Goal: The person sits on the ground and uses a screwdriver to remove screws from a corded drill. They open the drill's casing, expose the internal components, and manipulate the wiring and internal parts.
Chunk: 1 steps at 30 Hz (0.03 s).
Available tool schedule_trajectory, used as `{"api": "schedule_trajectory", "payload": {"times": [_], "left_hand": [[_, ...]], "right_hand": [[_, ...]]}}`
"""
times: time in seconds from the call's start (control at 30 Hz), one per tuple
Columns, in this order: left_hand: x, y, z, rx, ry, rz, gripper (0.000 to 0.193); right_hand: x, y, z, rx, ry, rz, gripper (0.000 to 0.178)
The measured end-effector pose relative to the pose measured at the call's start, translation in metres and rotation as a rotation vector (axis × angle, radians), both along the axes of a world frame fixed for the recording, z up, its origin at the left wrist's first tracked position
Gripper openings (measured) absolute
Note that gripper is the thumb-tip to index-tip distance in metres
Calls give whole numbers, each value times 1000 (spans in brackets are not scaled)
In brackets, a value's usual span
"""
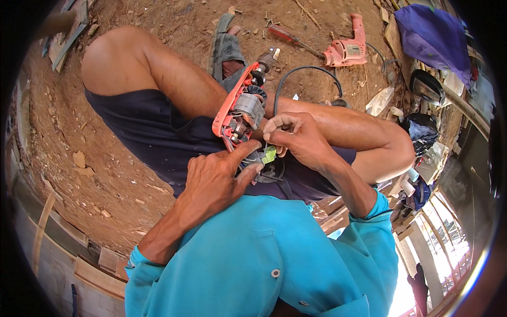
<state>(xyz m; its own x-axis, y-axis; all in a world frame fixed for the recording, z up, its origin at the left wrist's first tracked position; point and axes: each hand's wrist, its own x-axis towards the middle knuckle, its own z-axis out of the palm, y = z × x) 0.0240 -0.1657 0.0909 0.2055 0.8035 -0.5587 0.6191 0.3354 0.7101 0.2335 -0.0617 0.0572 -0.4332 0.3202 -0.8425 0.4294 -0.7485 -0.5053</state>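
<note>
An opened electric drill [248, 105] lies across my lap, its motor, gears and chuck bared in an orange-red housing half. My left hand [214, 171] is closed at its handle end, thumb and forefinger pinching a bundle of wiring [254, 159]. A yellow-green piece [269, 155] shows among those wires, between my two hands. My right hand [303, 138] is closed in a pinch just above that piece. What its fingertips hold is too small to make out. A black cable [301, 67] arcs up from behind my right hand.
On the dirt ground ahead lie the other orange-red housing part [348, 48] and a red-handled screwdriver [290, 38], with several small screws nearby. A purple cloth [435, 39], a dark oval mirror-like object [428, 87] and plastic bags [420, 129] crowd the right side. Wooden boards [97, 277] stand at left.
</note>
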Motion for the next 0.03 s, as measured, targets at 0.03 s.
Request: {"api": "schedule_trajectory", "payload": {"times": [0.03], "left_hand": [[0, 1, 1, -9, 13, -14, 49]], "right_hand": [[1, 0, -2, -11, 17, 7, 11]]}}
